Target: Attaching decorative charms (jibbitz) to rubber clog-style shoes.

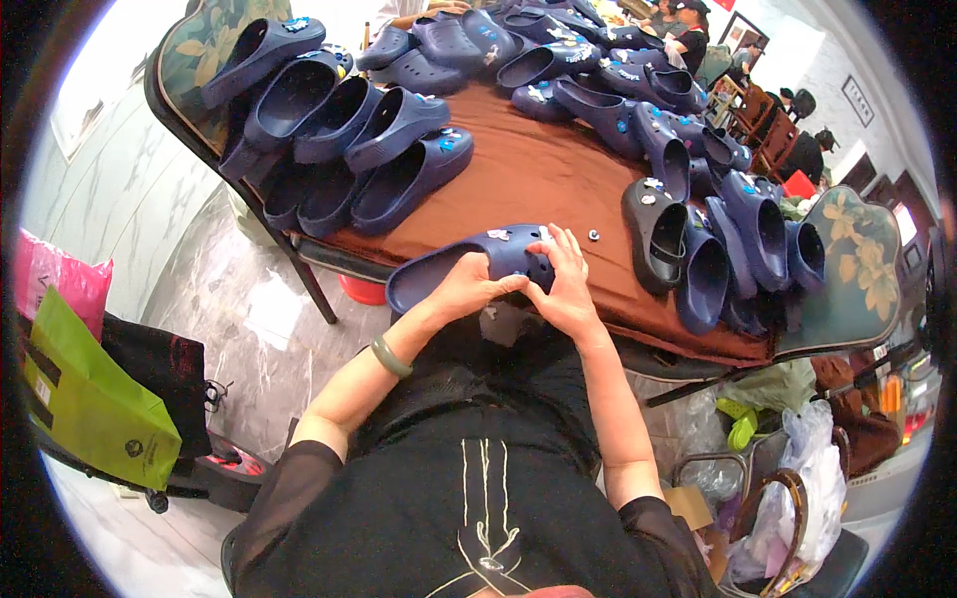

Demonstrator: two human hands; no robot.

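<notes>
A navy blue clog lies across the near edge of the table, its toe to the right. My left hand grips it by the near side, thumb stretched toward the toe. My right hand closes round the toe end, fingers over the top and thumb meeting my left thumb. Small pale charms sit on the upper of the clog. Whatever my fingertips press on there is hidden. Just right of my right hand, a small black-and-white charm rests on the brown tablecloth.
Stacked navy clogs stand at the left; more clogs crowd the right and far sides. A green bag and pink package are at far left. Plastic bags fill a chair at lower right. People are at the back.
</notes>
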